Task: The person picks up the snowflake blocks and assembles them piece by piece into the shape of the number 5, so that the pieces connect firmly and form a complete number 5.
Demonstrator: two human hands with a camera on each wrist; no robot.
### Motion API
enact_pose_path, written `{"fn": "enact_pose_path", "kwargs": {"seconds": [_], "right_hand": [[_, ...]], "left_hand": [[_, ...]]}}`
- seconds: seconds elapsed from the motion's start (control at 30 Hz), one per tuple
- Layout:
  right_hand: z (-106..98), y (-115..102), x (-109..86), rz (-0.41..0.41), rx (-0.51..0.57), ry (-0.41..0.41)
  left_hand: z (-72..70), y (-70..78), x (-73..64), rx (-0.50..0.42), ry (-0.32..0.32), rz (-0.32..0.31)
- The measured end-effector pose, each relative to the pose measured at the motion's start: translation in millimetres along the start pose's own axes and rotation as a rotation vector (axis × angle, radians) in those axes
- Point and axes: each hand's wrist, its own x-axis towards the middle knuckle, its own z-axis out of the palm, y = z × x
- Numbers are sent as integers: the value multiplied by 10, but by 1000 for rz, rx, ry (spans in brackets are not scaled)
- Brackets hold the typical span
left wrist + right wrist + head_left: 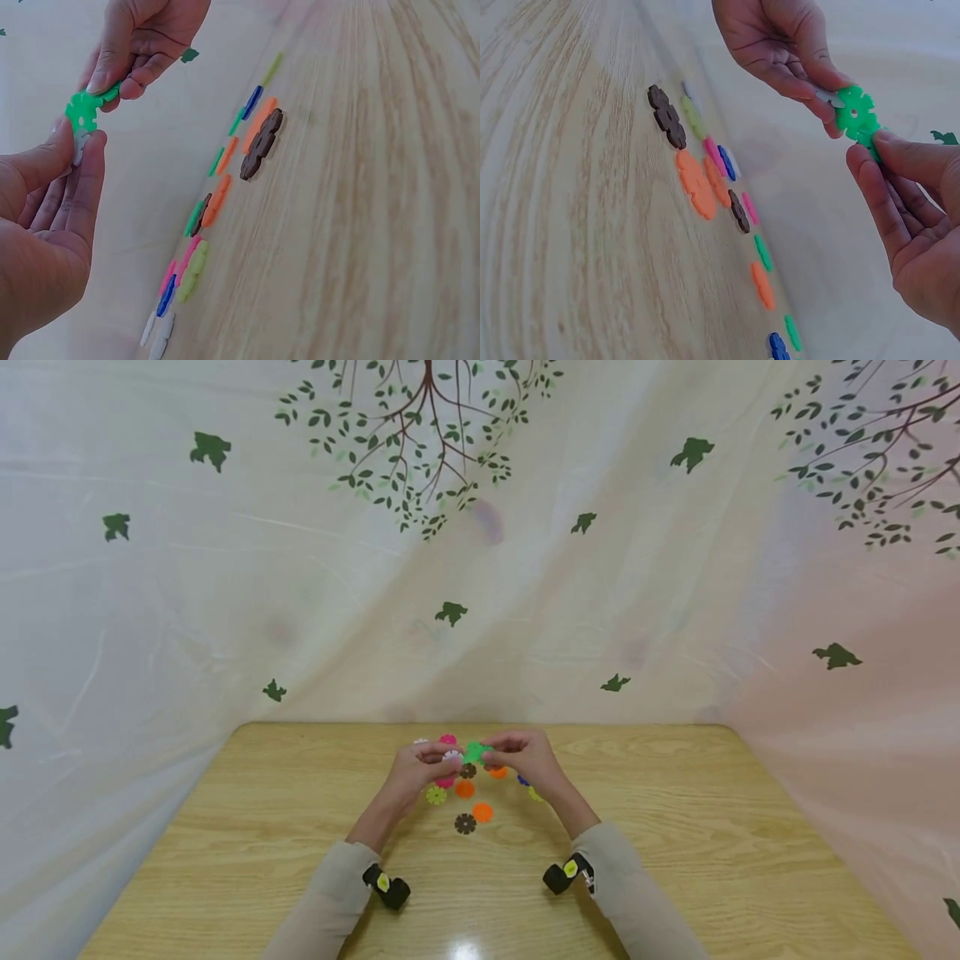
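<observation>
from the head, left hand (415, 770) and right hand (532, 760) held a green disc (475, 752) between them over a wooden table (225, 827), loose discs (482, 812) below, from the left wrist, the left pinched a white disc (79, 146) touching it, from the right wrist, the right closely pinched what seemed a second green disc (868, 140)

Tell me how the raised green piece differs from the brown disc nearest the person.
The green piece is bright; the brown disc is dark. The right hand pinches the green piece in the air; the brown disc lies flat on the table, untouched. Both have notched edges.
</observation>
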Motion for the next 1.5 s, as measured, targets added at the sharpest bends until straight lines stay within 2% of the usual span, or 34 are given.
{"fn": "enact_pose_path", "kwargs": {"seconds": [0.37, 0.47, 0.7, 0.8, 0.97, 1.13, 1.37, 1.5], "right_hand": [[46, -26, 2, 9, 21, -6], [38, -17, 5, 22, 14, -23], [12, -21, 4, 78, -62, -65], [16, -46, 4, 82, -86, -77], [9, -88, 15, 99, -123, -106], [-38, -80, 18, 102, -194, -182], [-88, -46, -19, 84, -343, -409], [-79, -21, -41, 63, -409, -492]], "left_hand": [[-15, 64, -28, 27, -21, 4], [-29, 67, -31, 51, -63, 1], [-84, 25, -14, 93, -237, 28], [-84, 31, -14, 107, -269, 37], [-81, 52, -5, 115, -279, 21], [-117, 47, 11, 105, -250, -7], [-161, 53, 23, 94, -226, -2], [-168, 53, 29, 92, -228, -1]]}}
